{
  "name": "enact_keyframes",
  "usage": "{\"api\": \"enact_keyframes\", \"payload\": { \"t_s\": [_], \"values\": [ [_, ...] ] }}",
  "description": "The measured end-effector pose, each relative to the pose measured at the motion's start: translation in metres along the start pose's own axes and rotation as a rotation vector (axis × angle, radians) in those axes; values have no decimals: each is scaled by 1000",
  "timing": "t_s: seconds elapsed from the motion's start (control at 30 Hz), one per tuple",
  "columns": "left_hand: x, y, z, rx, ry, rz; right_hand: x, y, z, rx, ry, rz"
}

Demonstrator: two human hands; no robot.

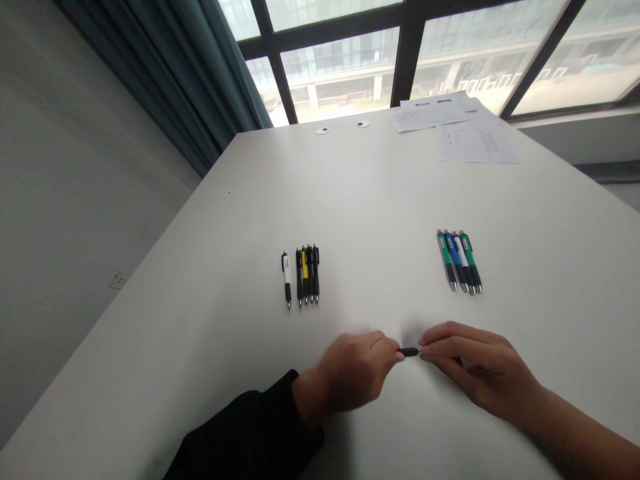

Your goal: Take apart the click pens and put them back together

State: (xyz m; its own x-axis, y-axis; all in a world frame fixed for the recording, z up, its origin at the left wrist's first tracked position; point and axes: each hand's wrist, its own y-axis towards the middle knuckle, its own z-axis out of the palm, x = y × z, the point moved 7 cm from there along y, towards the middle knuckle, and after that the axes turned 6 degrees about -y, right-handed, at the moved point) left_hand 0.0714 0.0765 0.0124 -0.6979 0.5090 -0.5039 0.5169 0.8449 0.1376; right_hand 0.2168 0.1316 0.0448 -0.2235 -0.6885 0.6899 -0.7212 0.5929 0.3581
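My left hand (357, 370) is closed round the body of a pen (410, 352), whose black grip sticks out to the right. At the pen's tip, the fingertips of my right hand (480, 367) are pinched together on the metal end. Most of the pen is hidden inside my left hand, so its body colour does not show. Beyond my left hand lie a white pen (287, 277) and a row of several dark pens (313, 273) with a yellow pen (305, 270) among them. Past my right hand is a slanted group of green, blue and white pens (460, 260).
All this is on a white table (370, 200). Printed papers (475, 140) lie at its far right, and two small white pieces (323, 131) near its far edge. A window stands behind, with a blue-grey curtain (175, 67) at the left.
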Motion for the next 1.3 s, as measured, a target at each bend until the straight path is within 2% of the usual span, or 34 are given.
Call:
{"api": "enact_keyframes", "payload": {
  "t_s": [0.33, 0.43, 0.6, 0.83, 1.03, 1.2, 1.3],
  "values": [
    [-1, 2, -8, -35, -85, -17, -16, -8, 4, 23, 34, 150],
    [-2, 2, -9, -43, -83, -19, -15, -6, 1, 16, 13, 142],
    [0, 3, -10, -51, -71, -47, -22, -1, -11, -108, -107, 157],
    [0, 2, -9, -69, -60, -42, -35, -2, -4, -73, -282, 137],
    [-1, 3, -9, -56, -67, -37, -39, -2, -3, -104, -346, 176],
    [0, 3, -11, -57, -66, -48, -35, -2, -8, -155, -330, 193],
    [1, 3, -10, -53, -65, -65, -25, -2, -7, -103, -218, 150]
  ]
}}
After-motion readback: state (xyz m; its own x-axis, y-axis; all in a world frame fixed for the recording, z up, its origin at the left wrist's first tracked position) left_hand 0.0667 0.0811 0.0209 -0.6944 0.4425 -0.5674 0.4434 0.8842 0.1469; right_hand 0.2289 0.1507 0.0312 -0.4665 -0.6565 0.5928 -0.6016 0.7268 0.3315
